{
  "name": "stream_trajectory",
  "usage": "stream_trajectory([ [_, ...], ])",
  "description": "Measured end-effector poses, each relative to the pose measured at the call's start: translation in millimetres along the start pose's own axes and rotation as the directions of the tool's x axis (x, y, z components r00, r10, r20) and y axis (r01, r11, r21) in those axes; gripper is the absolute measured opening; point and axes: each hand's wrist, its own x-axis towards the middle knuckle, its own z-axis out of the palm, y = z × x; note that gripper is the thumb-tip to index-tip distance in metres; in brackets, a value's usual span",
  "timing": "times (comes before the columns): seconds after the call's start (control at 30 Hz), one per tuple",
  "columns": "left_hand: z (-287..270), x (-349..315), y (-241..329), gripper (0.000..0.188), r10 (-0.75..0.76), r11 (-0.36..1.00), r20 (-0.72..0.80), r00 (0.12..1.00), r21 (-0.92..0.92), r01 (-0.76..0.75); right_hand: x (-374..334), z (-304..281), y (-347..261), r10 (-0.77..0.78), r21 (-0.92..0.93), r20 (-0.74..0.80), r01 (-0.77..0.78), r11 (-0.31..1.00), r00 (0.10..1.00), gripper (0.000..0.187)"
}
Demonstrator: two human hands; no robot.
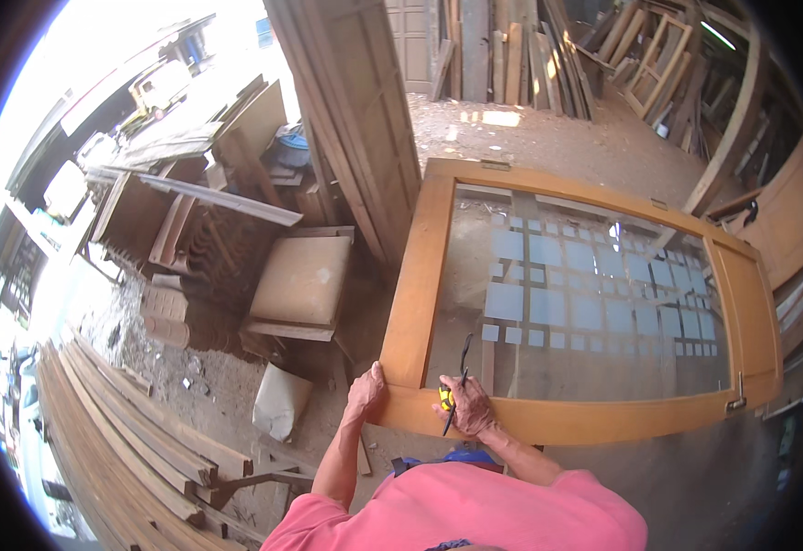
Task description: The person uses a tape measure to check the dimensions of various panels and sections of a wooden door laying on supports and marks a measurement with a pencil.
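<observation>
A wooden door [548, 418] with a large glass pane lies flat in front of me. Frosted squares pattern the glass [594, 312]. My left hand [367, 392] is closed over the door's near left corner, its fingers bent at the edge. On the near rail, my right hand [471, 406] is closed round a yellow and black tape measure [446, 397]. A thin black item [466, 351] sticks up past the same hand over the glass; its kind is unclear. A metal lever handle [737, 393] sits at the door's right end.
Left of the door stand a padded seat [302, 280] and a stack of curved tiles [190, 275]. Long timber planks [126, 441] lie at the lower left. Tall wooden panels [351, 119] rise beyond the door's left end. Boards [516, 64] lean at the back.
</observation>
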Motion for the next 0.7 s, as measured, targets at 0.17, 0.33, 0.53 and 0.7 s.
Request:
stream_trajectory([
  [0.17,-4.3,4.8,-5.1,0.076,0.027,0.981,0.035,0.999,0.190,-0.033,3.3,-8.1,-8.4,0.080,0.017,0.019,-0.080,0.997,0.997,0.066],
  [0.33,-4.5,12.8,-8.9,0.076,0.059,0.984,0.079,0.995,0.163,-0.071,3.5,1.9,-3.1,0.190,0.080,-0.063,-0.185,0.979,0.980,0.065],
  [0.53,-19.1,32.0,-32.7,0.074,0.328,0.941,0.387,0.862,-0.219,-0.259,12.9,3.8,-13.7,0.395,0.050,-0.179,-0.393,0.918,0.901,0.066],
  [0.7,-41.3,37.2,-33.8,0.071,0.393,0.915,0.550,0.737,-0.315,-0.253,32.0,22.0,-25.4,0.618,0.306,-0.353,-0.537,0.786,0.703,0.063],
])
